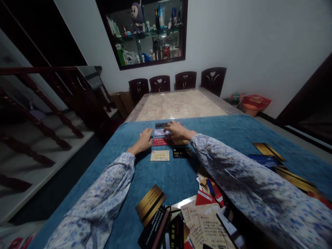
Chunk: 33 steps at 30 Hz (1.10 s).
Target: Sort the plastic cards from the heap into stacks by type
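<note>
Cards lie in rows on the blue cloth (145, 169). My left hand (144, 141) rests just left of the red card (158, 142), fingers stretched out and holding nothing. My right hand (178, 132) reaches over the rows, its bent fingers apart at the pale card (158, 132); it hides part of the cards beneath. A black card (160, 125) lies farthest away. Nearer me are a cream card (160, 155) and a black VIP card (180, 153), side by side.
A mixed pile of cards, with a gold card (150, 204) and beige cards (207, 221), lies close to me. More cards, including a gold one (268, 150), are spread at the right. Beyond the cloth are the stone tabletop (178, 103) and several dark chairs (185, 80).
</note>
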Tool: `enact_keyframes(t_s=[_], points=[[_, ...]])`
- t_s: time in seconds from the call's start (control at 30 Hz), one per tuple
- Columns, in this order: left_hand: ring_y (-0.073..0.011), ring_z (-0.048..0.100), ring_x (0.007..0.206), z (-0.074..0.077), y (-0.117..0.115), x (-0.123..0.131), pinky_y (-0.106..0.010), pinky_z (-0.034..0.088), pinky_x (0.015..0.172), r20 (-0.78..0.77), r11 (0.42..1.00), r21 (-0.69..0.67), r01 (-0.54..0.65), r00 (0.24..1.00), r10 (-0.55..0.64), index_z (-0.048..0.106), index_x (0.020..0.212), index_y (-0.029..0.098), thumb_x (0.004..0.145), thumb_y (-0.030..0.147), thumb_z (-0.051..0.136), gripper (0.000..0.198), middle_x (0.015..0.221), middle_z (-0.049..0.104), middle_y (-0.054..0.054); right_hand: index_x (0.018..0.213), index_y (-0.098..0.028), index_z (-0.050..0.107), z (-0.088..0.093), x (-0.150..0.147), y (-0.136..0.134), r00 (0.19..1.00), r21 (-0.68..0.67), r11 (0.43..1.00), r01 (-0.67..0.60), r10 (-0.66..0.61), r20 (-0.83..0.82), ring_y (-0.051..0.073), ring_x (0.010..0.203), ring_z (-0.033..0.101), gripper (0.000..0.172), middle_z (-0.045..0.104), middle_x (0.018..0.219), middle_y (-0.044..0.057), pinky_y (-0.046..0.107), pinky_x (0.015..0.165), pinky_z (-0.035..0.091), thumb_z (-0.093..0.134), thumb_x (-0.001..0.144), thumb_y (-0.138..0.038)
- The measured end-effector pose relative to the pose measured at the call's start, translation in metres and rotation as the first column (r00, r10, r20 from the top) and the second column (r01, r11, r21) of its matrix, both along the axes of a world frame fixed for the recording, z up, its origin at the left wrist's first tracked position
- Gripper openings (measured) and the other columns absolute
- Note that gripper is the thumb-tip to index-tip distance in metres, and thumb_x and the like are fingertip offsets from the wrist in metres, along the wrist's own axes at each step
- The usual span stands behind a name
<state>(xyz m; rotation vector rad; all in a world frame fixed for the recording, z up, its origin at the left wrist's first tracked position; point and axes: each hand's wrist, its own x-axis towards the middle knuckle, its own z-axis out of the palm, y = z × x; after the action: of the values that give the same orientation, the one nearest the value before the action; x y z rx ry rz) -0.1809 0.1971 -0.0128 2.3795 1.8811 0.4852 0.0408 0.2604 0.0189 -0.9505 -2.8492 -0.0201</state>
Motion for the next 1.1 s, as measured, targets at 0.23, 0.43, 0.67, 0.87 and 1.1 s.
enact_keyframes(t_s=[0.23,0.43,0.67,0.87,1.1], points=[[-0.0307,0.047,0.126,0.000,-0.078,0.007,-0.056,0.039,0.105,0.024,0.993,0.082,0.090,0.995,-0.092,0.044,0.138,0.016,0.088,0.020,0.048,0.050,0.134,0.049,-0.016,0.108,-0.017,0.071,-0.007,0.013,-0.065,0.942,-0.013,0.956,-0.293,0.286,-0.177,0.026,0.105,0.049,0.024,0.069,0.109,0.011,0.040,0.089,0.037,0.063,0.085,-0.019],[-0.0299,0.049,0.125,-0.001,-0.137,0.008,-0.054,0.040,0.105,0.043,0.988,0.078,0.130,0.990,-0.134,0.046,0.136,0.015,0.091,0.021,0.047,0.046,0.134,0.050,-0.017,0.107,-0.018,0.068,-0.013,0.019,-0.130,0.859,-0.026,0.877,-0.480,0.464,-0.214,0.026,0.107,0.048,0.023,0.070,0.110,0.008,0.039,0.088,0.037,0.064,0.084,-0.019],[-0.0294,0.052,0.123,-0.002,-0.190,0.012,-0.052,0.043,0.104,0.058,0.987,0.120,0.108,0.992,-0.115,0.051,0.132,0.015,0.090,0.020,0.045,0.043,0.130,0.054,-0.016,0.116,-0.020,0.064,-0.020,0.020,-0.184,0.838,-0.030,0.844,-0.535,0.526,-0.144,0.027,0.109,0.048,0.029,0.067,0.121,0.008,0.038,0.084,0.037,0.060,0.089,-0.030],[-0.0296,0.055,0.118,-0.010,-0.224,0.025,-0.052,0.046,0.101,0.072,0.982,0.170,0.078,0.993,-0.092,0.055,0.126,0.015,0.090,0.022,0.044,0.037,0.126,0.059,-0.016,0.130,-0.020,0.056,-0.027,0.024,-0.207,0.878,-0.071,0.876,-0.478,0.473,-0.074,0.032,0.123,0.042,0.038,0.058,0.139,0.009,0.043,0.089,0.039,0.054,0.092,-0.026],[-0.0237,0.061,0.090,0.007,-0.247,0.043,-0.042,0.053,0.084,0.049,0.993,0.025,0.116,0.992,-0.117,0.063,0.096,0.017,0.093,0.028,0.044,0.022,0.098,0.064,-0.011,0.126,-0.021,0.060,-0.031,0.029,-0.215,0.908,-0.095,0.904,-0.416,0.406,-0.106,0.034,0.130,0.041,0.033,0.059,0.138,0.009,0.049,0.096,0.037,0.050,0.094,-0.025]])
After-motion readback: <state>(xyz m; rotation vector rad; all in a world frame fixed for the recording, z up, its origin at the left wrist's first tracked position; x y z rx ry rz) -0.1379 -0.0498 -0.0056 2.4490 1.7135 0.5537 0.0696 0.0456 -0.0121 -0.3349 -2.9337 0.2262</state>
